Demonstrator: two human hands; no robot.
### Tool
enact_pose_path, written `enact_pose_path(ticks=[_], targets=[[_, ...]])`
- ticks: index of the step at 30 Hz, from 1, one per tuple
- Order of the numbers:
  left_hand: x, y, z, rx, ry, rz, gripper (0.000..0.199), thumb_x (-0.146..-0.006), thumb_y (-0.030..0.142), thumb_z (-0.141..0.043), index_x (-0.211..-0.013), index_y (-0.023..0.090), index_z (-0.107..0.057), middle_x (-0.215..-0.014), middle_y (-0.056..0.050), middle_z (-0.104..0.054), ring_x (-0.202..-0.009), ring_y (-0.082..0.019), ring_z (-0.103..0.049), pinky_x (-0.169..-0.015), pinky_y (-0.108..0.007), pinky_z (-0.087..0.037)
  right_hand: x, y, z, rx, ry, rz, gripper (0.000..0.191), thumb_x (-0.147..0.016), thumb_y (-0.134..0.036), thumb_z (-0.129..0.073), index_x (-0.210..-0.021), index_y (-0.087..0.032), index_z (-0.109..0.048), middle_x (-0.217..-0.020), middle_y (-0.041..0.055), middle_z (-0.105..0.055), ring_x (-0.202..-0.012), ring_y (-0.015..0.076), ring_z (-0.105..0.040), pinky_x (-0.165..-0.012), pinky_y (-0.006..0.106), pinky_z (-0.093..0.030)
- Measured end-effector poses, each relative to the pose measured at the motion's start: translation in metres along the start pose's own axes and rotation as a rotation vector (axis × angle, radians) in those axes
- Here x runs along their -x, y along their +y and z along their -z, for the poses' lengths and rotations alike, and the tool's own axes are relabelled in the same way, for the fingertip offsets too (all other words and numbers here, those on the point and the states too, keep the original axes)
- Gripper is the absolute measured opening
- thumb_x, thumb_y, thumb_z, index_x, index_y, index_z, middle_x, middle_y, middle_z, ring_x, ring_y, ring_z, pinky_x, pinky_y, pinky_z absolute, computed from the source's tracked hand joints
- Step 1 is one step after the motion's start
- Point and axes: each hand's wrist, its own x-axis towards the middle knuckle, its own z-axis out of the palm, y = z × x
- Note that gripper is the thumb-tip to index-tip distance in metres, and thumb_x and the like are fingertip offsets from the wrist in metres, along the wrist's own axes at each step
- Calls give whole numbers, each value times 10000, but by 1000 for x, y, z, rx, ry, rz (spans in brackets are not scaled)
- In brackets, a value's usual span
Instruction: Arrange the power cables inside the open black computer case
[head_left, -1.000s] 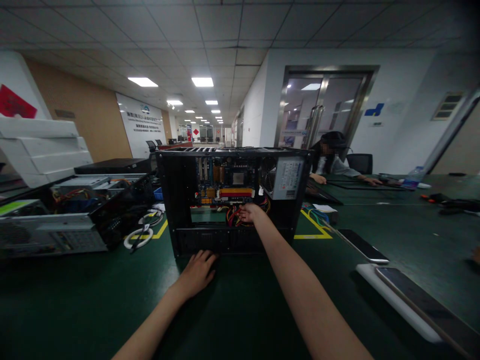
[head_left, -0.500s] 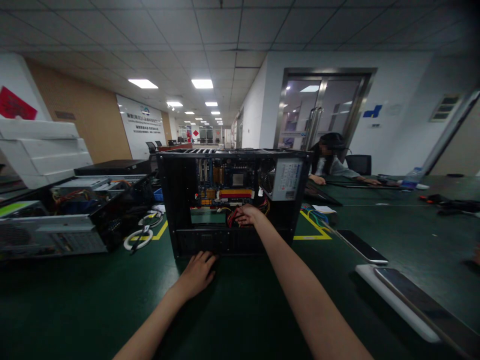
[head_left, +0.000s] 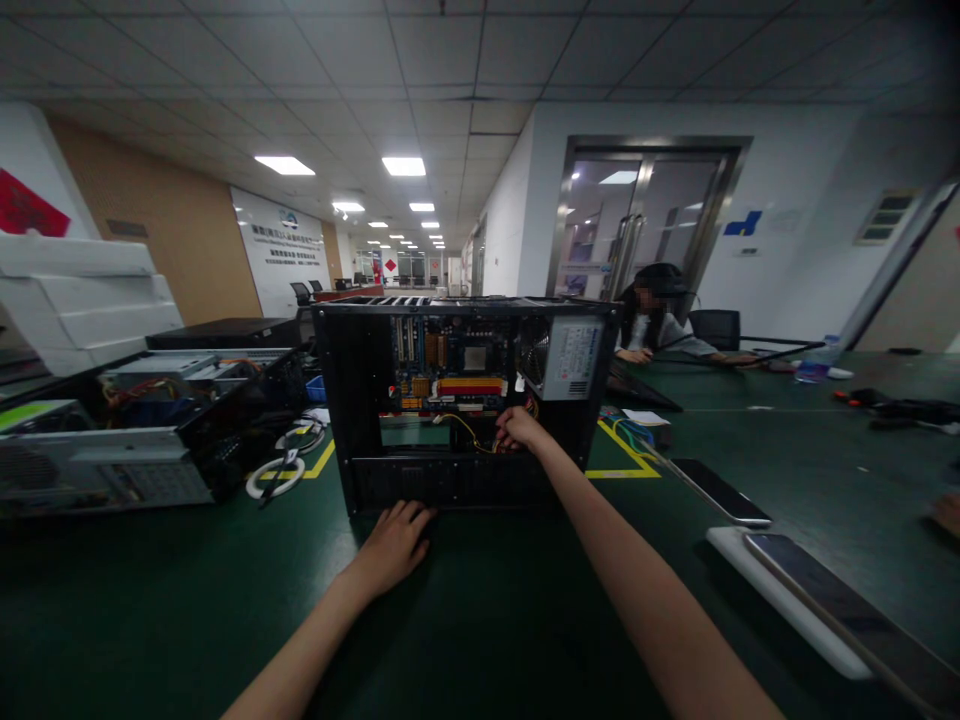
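Observation:
In front of me an open black computer case (head_left: 405, 482) stands on the green table. Its motherboard (head_left: 457, 350) faces me, with red and yellow memory slots (head_left: 471, 387) along the lower part. A power supply (head_left: 576, 358) with a white label fills the upper right corner. My right hand (head_left: 517, 428) reaches into the lower right of the case, fingers closed on a bundle of power cables, mostly hidden by the hand. A thin yellow cable (head_left: 466, 428) trails left from there. My left hand (head_left: 397, 540) lies with fingers spread at the foot of the case, fingertips by its bottom edge.
Another opened computer case (head_left: 142, 440) lies at the left, beside coiled white cables (head_left: 276, 476). Phones (head_left: 720, 490) and a white slab (head_left: 784, 600) lie on the right. A co-worker (head_left: 660, 315) sits across the table near a plastic bottle (head_left: 817, 360).
My right hand has moved right inside the case, taking the red cable bundle along; the yellow cable now shows stretched out. My left hand stays put. The co-worker has raised a dark, long thing.

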Motion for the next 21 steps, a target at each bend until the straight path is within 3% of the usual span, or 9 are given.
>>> enact_pose_path(ticks=[8, 15, 21], targets=[[0, 2, 3, 14, -12, 8, 417, -767, 244, -401, -1179, 273, -346, -1163, -38, -413, -1077, -220, -361, -888, -389, -298, 39, 20, 26, 313, 285, 317, 133, -701, -66, -462, -648, -180, -504, -669, 49, -565, -704, 147, -538, -608, 219, -336], [-1, 2, 1, 13, -18, 9, 423, -770, 255, -405, -1188, 271, -337, -1162, -43, -409, -1070, -222, -361, -881, -394, -307, 79, 33, 34, 688, 337, 476, 164, -775, -118, -359, -796, -169, -513, -794, 81, -570, -760, 161, -532, -697, 242, -348], [1, 2, 3, 23, -13, 8, 408, -774, 256, -406, -1178, 271, -350, -1151, -44, -413, -1065, -222, -364, -883, -396, -304, 92, 59, 29, 797, 400, 710, 226, -797, -150, -312, -880, -146, -523, -844, 93, -569, -836, 192, -515, -806, 326, -359]])
